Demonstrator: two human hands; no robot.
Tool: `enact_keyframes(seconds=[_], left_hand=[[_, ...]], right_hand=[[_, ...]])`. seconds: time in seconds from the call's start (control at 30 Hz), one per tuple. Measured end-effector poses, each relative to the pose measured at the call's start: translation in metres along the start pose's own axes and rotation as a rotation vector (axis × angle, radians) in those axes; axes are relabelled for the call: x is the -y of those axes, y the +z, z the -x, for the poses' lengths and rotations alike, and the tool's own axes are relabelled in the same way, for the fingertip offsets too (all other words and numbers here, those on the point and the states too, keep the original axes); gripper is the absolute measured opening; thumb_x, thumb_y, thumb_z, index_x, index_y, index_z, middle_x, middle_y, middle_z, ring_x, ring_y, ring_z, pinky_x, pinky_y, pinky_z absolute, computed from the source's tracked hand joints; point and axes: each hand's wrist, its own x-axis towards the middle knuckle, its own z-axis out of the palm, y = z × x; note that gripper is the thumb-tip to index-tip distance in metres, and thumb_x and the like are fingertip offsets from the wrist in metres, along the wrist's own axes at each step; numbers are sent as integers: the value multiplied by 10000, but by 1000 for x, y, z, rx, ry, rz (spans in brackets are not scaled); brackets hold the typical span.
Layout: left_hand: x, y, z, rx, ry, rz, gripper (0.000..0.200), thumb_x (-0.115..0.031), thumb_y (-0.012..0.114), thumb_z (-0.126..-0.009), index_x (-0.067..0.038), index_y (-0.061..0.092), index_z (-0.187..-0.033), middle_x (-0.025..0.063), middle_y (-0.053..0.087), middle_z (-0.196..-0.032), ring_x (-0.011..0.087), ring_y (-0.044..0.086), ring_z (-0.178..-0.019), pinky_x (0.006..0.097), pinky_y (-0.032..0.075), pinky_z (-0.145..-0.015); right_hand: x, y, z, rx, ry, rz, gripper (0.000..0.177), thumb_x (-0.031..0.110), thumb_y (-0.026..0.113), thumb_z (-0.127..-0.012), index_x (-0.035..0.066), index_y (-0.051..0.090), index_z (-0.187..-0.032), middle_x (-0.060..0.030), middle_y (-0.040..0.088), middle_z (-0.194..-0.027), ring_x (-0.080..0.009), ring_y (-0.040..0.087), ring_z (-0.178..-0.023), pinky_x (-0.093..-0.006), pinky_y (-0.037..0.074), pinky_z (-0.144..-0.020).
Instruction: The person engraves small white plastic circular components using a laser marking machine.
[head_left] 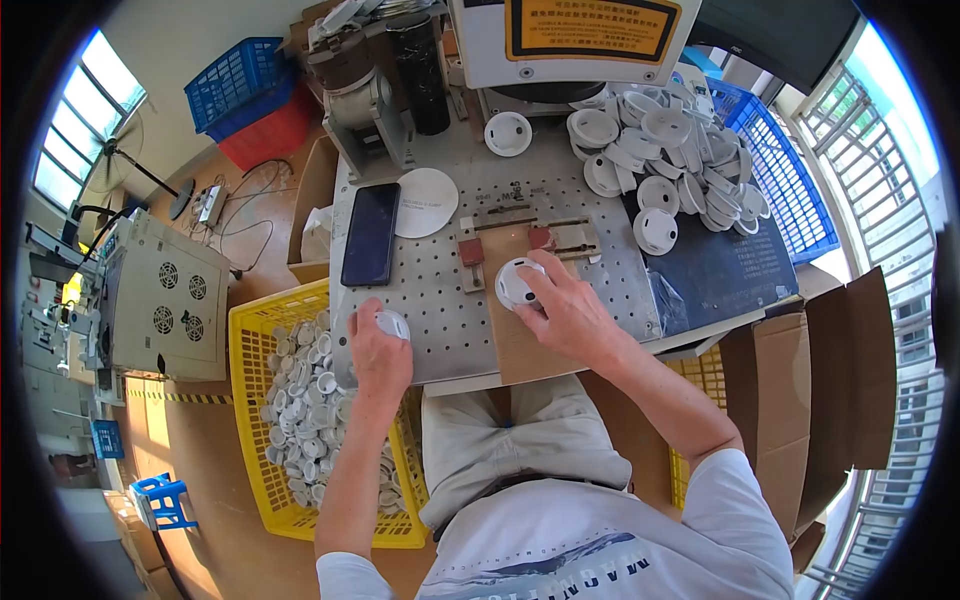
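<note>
My right hand (568, 312) is clamped on the white round housing (516, 283), butted against the jig (520, 240) stops. My left hand (381, 355) pinches a small white cap (392, 323) beside the yellow crate (245, 335).

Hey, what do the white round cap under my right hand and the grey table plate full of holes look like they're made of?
White round cap under the right hand: likely moulded plastic, matt to satin. It is uniformly white with crisp moulded recesses. Grey perforated plate: probably metal, maybe aluminium, with a dull finish. It shows a regular grid of holes and a soft sheen.
</note>
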Motion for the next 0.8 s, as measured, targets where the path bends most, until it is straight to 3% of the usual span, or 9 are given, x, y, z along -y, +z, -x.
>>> enact_keyframes(seconds=[0.3, 0.67, 0.8], left_hand=[[19, -2, 3, -21, 60, -148, 73, 28, 695, -596, 67, 676, -654, 190, 534, -1204, 392, 495, -1081, 432, 416, -937], [19, -1, 4, -22, 44, -137, 51, 31, 664, -587, 64, 670, -625, 202, 547, -1195, 389, 504, -1076, 435, 404, -954], [18, -6, 7, -53, 40, -97, 81, 52, 618, -600, 75, 656, -668, 201, 562, -1158, 391, 508, -1069, 429, 412, -953]], right_hand=[[-3, 17, -33, -71, -32, 122, 350, 191, 696, -862, -10, 549, -1108, -237, 507, -1288, -441, 662, -798, -493, 559, -682], [-17, 24, -50, -147, -82, 229, 336, 172, 701, -855, -3, 554, -1102, -229, 517, -1307, -417, 672, -782, -463, 561, -649], [-11, 14, -31, -213, -59, 128, 337, 144, 696, -852, 10, 566, -1132, -201, 544, -1309, -372, 683, -750, -439, 561, -635]])
